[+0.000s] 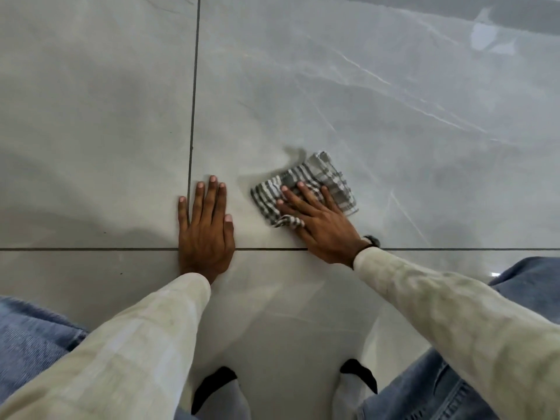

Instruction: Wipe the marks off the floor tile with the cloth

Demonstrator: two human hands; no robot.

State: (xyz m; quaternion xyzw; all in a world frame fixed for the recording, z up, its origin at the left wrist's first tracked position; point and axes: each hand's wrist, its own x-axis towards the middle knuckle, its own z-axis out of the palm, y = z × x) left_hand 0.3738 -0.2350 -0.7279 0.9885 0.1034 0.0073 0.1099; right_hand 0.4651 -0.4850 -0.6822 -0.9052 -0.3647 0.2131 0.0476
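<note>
Nearest, two knees in blue jeans [33,338] frame the view at left and right, cut off by the edges, with two dark-toed socks [216,381] between them, so the person seems to be crouching or kneeling over the floor. Pale sleeves [127,338] reach forward from there. The left hand [206,228] lies flat on the floor, fingers [212,192] spread and holding nothing, straddling the crossing of the grout lines [192,116]; it is probably there as a prop to carry the body's weight. Just beside it to the right, not touching it, the right hand [315,219] presses down on the cloth [321,180], fingers spread across the top with no pinching, which suits pushing the cloth over a broad patch. A dark band sits on that wrist. The cloth is a grey-and-white checked rag, crumpled, lying on the near left part of the large floor tile [378,101]. A faint grey smear [295,157] curves just beyond the cloth's far edge; whether it is a mark or a damp trail is hard to tell. Farther off, pale veins and glare make other marks impossible to pick out
</note>
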